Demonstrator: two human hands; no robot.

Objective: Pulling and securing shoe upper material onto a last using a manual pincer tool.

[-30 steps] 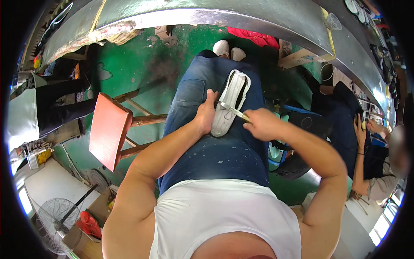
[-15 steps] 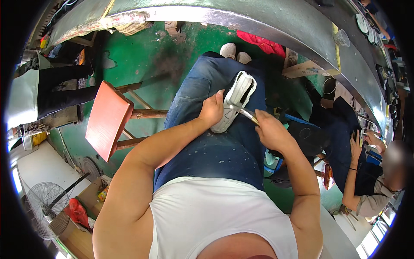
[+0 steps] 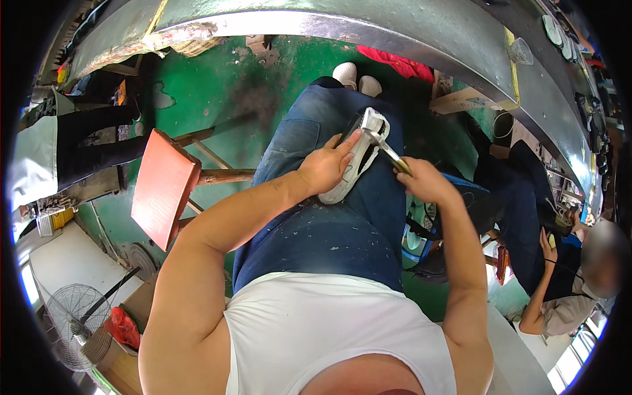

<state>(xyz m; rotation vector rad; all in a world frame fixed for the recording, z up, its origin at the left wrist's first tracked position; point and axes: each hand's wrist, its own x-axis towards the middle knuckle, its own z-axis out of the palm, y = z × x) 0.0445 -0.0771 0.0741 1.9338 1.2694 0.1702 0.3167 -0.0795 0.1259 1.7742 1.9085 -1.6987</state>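
Observation:
A white shoe (image 3: 345, 183) lies lengthwise on my lap, over my blue jeans, with its open end pointing away from me. From the left, my left hand (image 3: 326, 166) grips its side, fingers reaching toward the far end. My right hand (image 3: 424, 180) is closed round the yellowish handle of a hammer (image 3: 394, 158). The hammer's metal head is at the shoe's far right edge, close to my left fingertips. Whether the head touches the shoe, I cannot tell.
A metal-edged workbench (image 3: 316, 27) curves across the far side. To my left stand a red-topped wooden stool (image 3: 164, 187) and a fan (image 3: 72, 326). A person (image 3: 559, 263) sits at my right, near a black seat. Red cloth (image 3: 398, 62) lies under the bench.
The hammer head has moved away from me along the shoe, to its far end. My left fingers have shifted farther up the shoe, which has turned slightly.

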